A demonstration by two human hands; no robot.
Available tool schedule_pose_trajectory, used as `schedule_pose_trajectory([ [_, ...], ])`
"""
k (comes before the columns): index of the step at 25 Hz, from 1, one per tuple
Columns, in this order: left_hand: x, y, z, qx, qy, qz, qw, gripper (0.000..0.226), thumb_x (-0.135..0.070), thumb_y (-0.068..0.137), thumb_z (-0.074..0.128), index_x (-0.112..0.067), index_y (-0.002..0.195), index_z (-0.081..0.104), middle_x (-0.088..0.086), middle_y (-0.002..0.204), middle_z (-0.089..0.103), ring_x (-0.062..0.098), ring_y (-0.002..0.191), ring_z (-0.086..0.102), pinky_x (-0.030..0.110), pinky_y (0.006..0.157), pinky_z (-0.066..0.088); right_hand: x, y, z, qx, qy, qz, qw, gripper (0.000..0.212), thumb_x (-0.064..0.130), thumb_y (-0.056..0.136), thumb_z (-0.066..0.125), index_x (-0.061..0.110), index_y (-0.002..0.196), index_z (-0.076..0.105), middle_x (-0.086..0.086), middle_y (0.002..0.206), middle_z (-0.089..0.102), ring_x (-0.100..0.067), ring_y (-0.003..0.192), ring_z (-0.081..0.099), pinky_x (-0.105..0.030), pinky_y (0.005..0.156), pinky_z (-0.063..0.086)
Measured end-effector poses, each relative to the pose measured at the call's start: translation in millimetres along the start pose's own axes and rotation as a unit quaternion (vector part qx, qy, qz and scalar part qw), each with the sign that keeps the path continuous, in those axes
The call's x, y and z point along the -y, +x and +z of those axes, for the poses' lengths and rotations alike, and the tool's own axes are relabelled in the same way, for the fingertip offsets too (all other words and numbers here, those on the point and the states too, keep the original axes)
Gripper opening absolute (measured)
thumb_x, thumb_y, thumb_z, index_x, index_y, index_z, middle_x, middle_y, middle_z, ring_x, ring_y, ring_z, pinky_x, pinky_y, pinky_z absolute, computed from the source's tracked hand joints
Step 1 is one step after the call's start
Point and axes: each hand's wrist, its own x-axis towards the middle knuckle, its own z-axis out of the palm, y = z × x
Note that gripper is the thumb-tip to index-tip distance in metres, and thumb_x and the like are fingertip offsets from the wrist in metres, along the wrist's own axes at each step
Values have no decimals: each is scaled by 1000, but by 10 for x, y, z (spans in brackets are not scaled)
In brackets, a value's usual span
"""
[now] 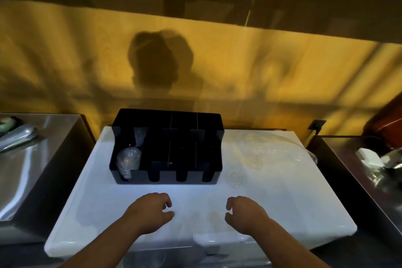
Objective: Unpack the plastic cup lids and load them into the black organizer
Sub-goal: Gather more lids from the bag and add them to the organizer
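so, both hands hover low over the near part of the white table (97, 213), just in front of the black organizer (166, 119). the left hand (152, 209) and the right hand (243, 213) have loosely curled fingers and nothing visible between them; if a clear film is pinched there, it does not show. the organizer stands square to the person with its slotted front facing them, probably so stacks can be dropped in from above and checked through the notches. a stack of clear lids (127, 161) already lies in its near left compartment, while the other compartments look dark and seem unfilled, so most of the loading looks still to do. to the right of the organizer, on the table, lies a clear plastic pack (256, 152) with what seem to be more lids, within easy reach of the right hand. its outline melts into the white top and the count is unreadable. the far compartments are shadowed, and both forearms are cut off at the bottom edge.
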Motion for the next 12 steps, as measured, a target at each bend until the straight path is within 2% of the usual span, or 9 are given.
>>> schedule_pose_trajectory([
  [7,-620,410,87,4,5,14,1000,31,-58,93,60,-40,118,65,-20,112,64,2,95,58,21,77,43,-590,247,-61,-51,42,-1,998,45,43,95,57,27,137,57,-1,133,60,-24,121,58,-34,95,51],
  [12,-1283,924,131,-10,6,-10,1000,28,-54,95,63,-36,116,68,-17,114,68,5,94,62,23,80,49,-1268,752,-203,-60,23,-50,997,57,40,91,60,23,144,47,-6,133,56,-28,119,55,-39,90,54],
])
